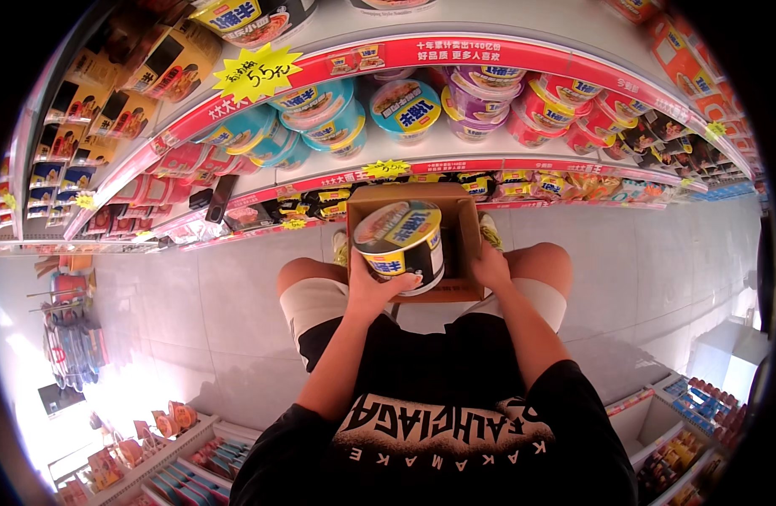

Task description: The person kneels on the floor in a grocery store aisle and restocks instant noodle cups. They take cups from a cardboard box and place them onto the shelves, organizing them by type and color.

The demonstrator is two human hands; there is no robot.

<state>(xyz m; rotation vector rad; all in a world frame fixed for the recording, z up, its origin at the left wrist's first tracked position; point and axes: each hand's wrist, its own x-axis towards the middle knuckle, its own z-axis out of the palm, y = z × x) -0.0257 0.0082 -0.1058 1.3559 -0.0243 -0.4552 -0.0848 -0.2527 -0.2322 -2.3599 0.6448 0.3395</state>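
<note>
My left hand (378,284) grips a black and yellow instant noodle bowl (400,243) from below and the side, with its printed lid tilted up toward me. Behind and under the bowl is an open cardboard box (460,209), held between my knees. The bowl covers much of the box's inside, and the visible part looks dark. On the right, my right hand (491,264) holds the side wall of this box. Ahead of both hands, teal noodle bowls (405,112) stand on a shelf, beside stacked purple bowls (482,95) and red bowls (546,107).
A white shelf (533,31) with a red edge strip juts out above the bowls. Bagged noodles (520,186) line the lower shelf. A dark phone-like object (221,198) lies at the shelf's left. Behind me runs another shelf unit (204,443) over the tiled floor (236,316).
</note>
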